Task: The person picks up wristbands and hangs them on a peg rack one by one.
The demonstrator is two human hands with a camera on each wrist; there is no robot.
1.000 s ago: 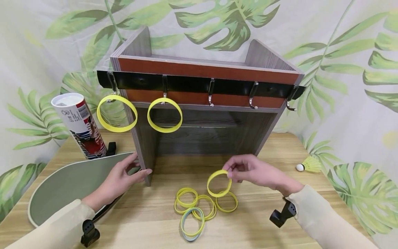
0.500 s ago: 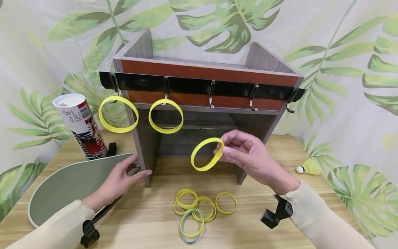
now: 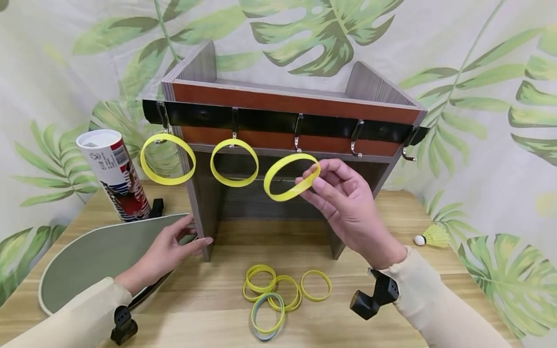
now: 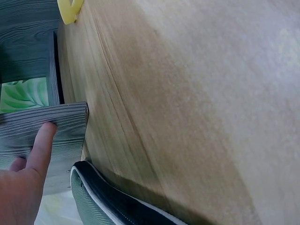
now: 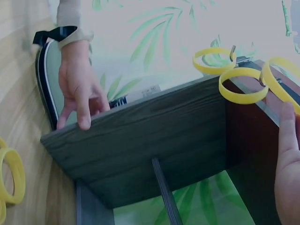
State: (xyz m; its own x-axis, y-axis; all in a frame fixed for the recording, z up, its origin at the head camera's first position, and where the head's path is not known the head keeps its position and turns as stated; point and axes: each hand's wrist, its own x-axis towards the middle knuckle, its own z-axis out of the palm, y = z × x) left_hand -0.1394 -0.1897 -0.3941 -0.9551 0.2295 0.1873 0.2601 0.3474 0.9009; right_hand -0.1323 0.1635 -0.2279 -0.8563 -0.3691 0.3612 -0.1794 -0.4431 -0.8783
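Note:
My right hand (image 3: 348, 208) pinches a yellow silicone wristband (image 3: 287, 180) between thumb and fingers, just below the middle hook (image 3: 298, 140) of the black hook rail (image 3: 265, 122). A gap still separates band and hook. Two more yellow wristbands hang from the left hooks: one at the outermost (image 3: 167, 181), another on the second hook (image 3: 234, 181). Down at the left, my left hand (image 3: 167, 251) holds the lower front edge of the wooden shelf's side panel (image 3: 201, 212), thumb across the edge, fingers on the outer side. In the right wrist view that thumb (image 5: 83, 110) shows at the panel edge.
Several wristbands (image 3: 261, 279) lie on the table, one of them blue and yellow (image 3: 266, 333). Left of the shelf are a green racket-shaped case (image 3: 95, 261) and a printed tube (image 3: 115, 179). A yellow shuttlecock (image 3: 432, 236) lies at the right.
My right hand has lifted the wristband from just above the table pile up to near the middle hook, turning it slightly. The left hand has stayed on the shelf panel.

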